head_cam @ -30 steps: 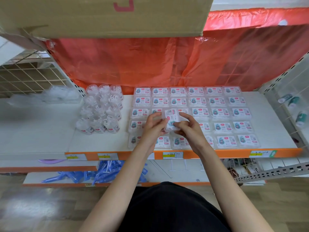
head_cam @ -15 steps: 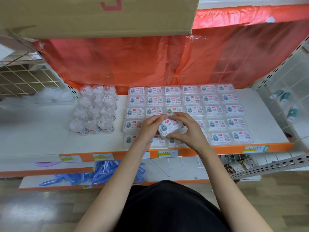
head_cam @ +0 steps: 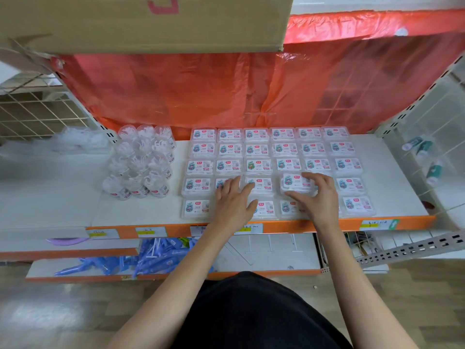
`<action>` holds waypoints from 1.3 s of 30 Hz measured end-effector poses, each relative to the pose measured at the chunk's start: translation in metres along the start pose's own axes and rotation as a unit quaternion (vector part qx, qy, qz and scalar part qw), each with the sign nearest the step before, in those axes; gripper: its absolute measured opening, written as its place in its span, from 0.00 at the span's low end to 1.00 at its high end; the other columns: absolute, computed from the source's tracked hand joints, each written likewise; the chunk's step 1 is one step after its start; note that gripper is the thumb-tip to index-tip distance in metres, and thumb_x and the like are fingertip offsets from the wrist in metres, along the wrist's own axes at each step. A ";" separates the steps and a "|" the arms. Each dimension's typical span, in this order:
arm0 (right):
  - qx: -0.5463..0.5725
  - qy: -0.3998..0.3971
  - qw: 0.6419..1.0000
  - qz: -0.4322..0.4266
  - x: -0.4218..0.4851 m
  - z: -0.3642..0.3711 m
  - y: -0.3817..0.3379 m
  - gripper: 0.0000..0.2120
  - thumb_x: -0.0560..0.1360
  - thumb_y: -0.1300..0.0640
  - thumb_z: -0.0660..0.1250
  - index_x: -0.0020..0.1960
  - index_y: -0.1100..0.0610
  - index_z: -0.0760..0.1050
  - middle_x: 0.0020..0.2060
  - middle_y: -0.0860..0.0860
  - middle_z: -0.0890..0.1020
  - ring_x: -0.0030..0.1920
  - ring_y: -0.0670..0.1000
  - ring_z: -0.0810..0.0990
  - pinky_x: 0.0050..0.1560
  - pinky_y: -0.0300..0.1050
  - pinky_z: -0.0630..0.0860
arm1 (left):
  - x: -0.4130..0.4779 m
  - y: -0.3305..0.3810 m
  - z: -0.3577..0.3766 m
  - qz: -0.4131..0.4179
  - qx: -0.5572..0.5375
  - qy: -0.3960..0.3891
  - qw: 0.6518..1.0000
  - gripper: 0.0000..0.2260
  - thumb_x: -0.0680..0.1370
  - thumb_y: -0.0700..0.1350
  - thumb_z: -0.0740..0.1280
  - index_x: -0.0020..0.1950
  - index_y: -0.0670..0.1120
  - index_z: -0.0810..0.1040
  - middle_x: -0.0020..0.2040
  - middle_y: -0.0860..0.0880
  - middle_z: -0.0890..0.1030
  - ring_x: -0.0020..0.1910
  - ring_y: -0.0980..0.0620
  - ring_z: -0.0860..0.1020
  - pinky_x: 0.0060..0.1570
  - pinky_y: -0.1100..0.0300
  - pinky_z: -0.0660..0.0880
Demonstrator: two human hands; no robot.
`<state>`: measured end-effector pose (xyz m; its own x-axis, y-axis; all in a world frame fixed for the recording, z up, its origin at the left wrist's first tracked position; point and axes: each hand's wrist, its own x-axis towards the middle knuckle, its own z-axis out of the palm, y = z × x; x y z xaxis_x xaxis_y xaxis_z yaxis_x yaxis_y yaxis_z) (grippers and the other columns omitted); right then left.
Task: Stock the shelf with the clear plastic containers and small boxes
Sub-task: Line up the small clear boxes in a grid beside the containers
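Stock on white shelf (head_cam: 141, 212), orange front edge, seen from above my own arms.

1. Small boxes (head_cam: 256, 149): clear, with printed labels, laid flat in a tidy grid that fills the middle and right of the shelf, back row touching the red plastic sheet (head_cam: 201, 89).
2. Loose box (head_cam: 297, 183): same kind, in the fourth row from the back, right of centre, slightly askew to its neighbours. I cannot tell whether it lies in a slot or on top of the others.
3. Clear plastic containers (head_cam: 141, 167): round, bunched just beside the grid on its left.
4. My right hand (head_cam: 315, 197): fingers curled over the far and right edges of the loose box, thumb at its near edge, gripping it.
5. My left hand (head_cam: 234, 201): palm down, fingers nearly straight and a little spread, resting on the boxes of the two front rows, holding nothing.
6. Cardboard carton (head_cam: 141, 21): overhead, on the level above.
7. Price labels (head_cam: 151, 231): along the orange edge.
8. Blue packets (head_cam: 151, 255): heaped on the lower shelf, left of my arms.
9. Wire grid panel (head_cam: 37, 114): far left.
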<state>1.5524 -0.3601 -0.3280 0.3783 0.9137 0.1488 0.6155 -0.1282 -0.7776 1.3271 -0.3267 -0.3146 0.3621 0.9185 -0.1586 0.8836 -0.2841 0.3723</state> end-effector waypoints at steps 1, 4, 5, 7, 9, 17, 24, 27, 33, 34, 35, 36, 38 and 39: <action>-0.010 -0.004 1.000 0.004 0.000 0.000 0.004 0.28 0.65 0.51 0.81 0.62 0.54 0.78 0.61 0.52 0.74 0.62 0.51 0.74 0.62 0.42 0.69 | 0.000 0.000 0.001 -0.003 0.013 -0.010 1.000 0.25 0.82 0.56 0.56 0.78 0.53 0.58 0.79 0.44 0.52 0.78 0.44 0.47 0.76 0.46 0.44; -0.027 -0.031 0.999 0.008 0.002 0.005 0.013 0.27 0.66 0.52 0.81 0.62 0.55 0.77 0.63 0.52 0.75 0.63 0.53 0.75 0.61 0.42 0.69 | 0.000 -0.001 0.002 0.000 0.039 -0.015 0.999 0.26 0.82 0.57 0.56 0.79 0.53 0.55 0.80 0.44 0.50 0.78 0.44 0.46 0.76 0.46 0.44; -0.030 -0.042 0.999 0.010 0.001 0.007 0.014 0.27 0.67 0.52 0.80 0.63 0.55 0.77 0.64 0.53 0.75 0.63 0.53 0.75 0.61 0.40 0.68 | 0.000 -0.001 0.003 0.002 0.041 -0.015 0.999 0.26 0.82 0.57 0.56 0.79 0.53 0.55 0.80 0.44 0.50 0.78 0.44 0.46 0.76 0.46 0.44; -0.026 -0.053 0.998 0.016 0.002 0.012 0.016 0.26 0.68 0.53 0.79 0.63 0.56 0.77 0.65 0.54 0.74 0.65 0.52 0.73 0.61 0.35 0.64 | -0.001 -0.001 0.005 -0.002 0.034 -0.015 0.999 0.26 0.82 0.57 0.56 0.79 0.53 0.55 0.80 0.45 0.49 0.78 0.44 0.46 0.76 0.46 0.43; -0.014 -0.053 0.998 0.022 0.000 0.014 0.016 0.25 0.69 0.54 0.79 0.63 0.57 0.77 0.67 0.54 0.72 0.67 0.52 0.72 0.62 0.32 0.62 | -0.001 0.002 0.006 -0.013 0.015 -0.009 1.000 0.26 0.82 0.57 0.56 0.79 0.53 0.56 0.80 0.45 0.50 0.78 0.44 0.45 0.76 0.46 0.42; -0.065 -0.020 0.998 -0.008 -0.006 0.012 0.006 0.24 0.69 0.48 0.78 0.62 0.53 0.78 0.70 0.56 0.69 0.70 0.58 0.69 0.70 0.55 0.64 | -0.004 0.005 -0.006 -0.023 -0.041 0.030 0.998 0.26 0.82 0.55 0.59 0.78 0.49 0.59 0.80 0.46 0.51 0.78 0.46 0.46 0.76 0.51 0.44; 0.020 0.030 0.992 -0.119 -0.026 0.052 -0.062 0.14 0.75 0.50 0.68 0.56 0.57 0.79 0.58 0.55 0.76 0.61 0.55 0.74 0.62 0.55 0.71 | -0.031 -0.042 -0.044 -0.046 -0.057 0.148 0.986 0.23 0.81 0.49 0.62 0.76 0.47 0.64 0.79 0.45 0.55 0.78 0.47 0.50 0.74 0.51 0.48; 0.035 -0.004 0.985 -0.169 -0.040 0.091 -0.106 0.13 0.76 0.52 0.66 0.56 0.57 0.78 0.55 0.53 0.77 0.57 0.53 0.75 0.58 0.52 0.72 | -0.048 -0.083 -0.062 -0.065 -0.058 0.196 0.977 0.22 0.80 0.47 0.64 0.73 0.46 0.68 0.78 0.45 0.59 0.78 0.46 0.53 0.74 0.52 0.50; 0.042 -0.057 0.969 -0.236 -0.075 0.188 -0.200 0.12 0.74 0.59 0.66 0.57 0.57 0.78 0.53 0.53 0.77 0.54 0.51 0.75 0.57 0.48 0.71 | -0.088 -0.205 -0.108 -0.130 -0.042 0.260 0.956 0.22 0.77 0.45 0.67 0.70 0.45 0.71 0.76 0.44 0.62 0.76 0.43 0.57 0.72 0.52 0.53; 0.042 -0.069 0.967 -0.240 -0.080 0.207 -0.217 0.13 0.74 0.58 0.65 0.58 0.57 0.77 0.54 0.52 0.77 0.56 0.52 0.75 0.57 0.49 0.71 | -0.095 -0.230 -0.116 -0.139 -0.036 0.265 0.954 0.22 0.77 0.45 0.67 0.70 0.45 0.71 0.76 0.44 0.62 0.76 0.43 0.57 0.72 0.52 0.53; 0.040 -0.078 0.965 -0.246 -0.087 0.226 -0.233 0.14 0.73 0.57 0.65 0.58 0.56 0.77 0.54 0.52 0.77 0.57 0.53 0.75 0.58 0.50 0.72 | -0.103 -0.256 -0.123 -0.146 -0.030 0.267 0.952 0.22 0.77 0.45 0.67 0.70 0.45 0.71 0.76 0.43 0.62 0.76 0.43 0.57 0.72 0.52 0.53; 0.037 -0.083 0.964 -0.251 -0.094 0.247 -0.251 0.15 0.73 0.55 0.63 0.58 0.56 0.77 0.55 0.52 0.77 0.57 0.54 0.75 0.58 0.51 0.72 | -0.111 -0.282 -0.131 -0.150 -0.024 0.270 0.951 0.22 0.77 0.45 0.67 0.71 0.45 0.71 0.76 0.43 0.62 0.76 0.43 0.57 0.72 0.52 0.53; 0.032 -0.088 0.962 -0.258 -0.105 0.288 -0.286 0.16 0.72 0.54 0.62 0.58 0.55 0.77 0.55 0.52 0.77 0.57 0.54 0.75 0.58 0.51 0.72 | -0.126 -0.333 -0.146 -0.153 -0.013 0.268 0.951 0.22 0.78 0.46 0.66 0.71 0.45 0.70 0.77 0.43 0.61 0.76 0.43 0.56 0.71 0.51 0.53; 0.030 -0.089 0.961 -0.261 -0.110 0.309 -0.302 0.16 0.72 0.55 0.63 0.59 0.56 0.77 0.56 0.52 0.77 0.58 0.54 0.75 0.59 0.52 0.71 | -0.132 -0.357 -0.153 -0.151 -0.008 0.260 0.954 0.22 0.78 0.46 0.65 0.72 0.45 0.69 0.77 0.44 0.60 0.76 0.44 0.56 0.72 0.51 0.52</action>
<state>1.1111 -0.3032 -0.2983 -0.0976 0.8998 0.4252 0.6471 0.3820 -0.6598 0.9181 -0.3044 -0.2863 -0.1077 0.9714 0.2118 0.9178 0.0152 0.3968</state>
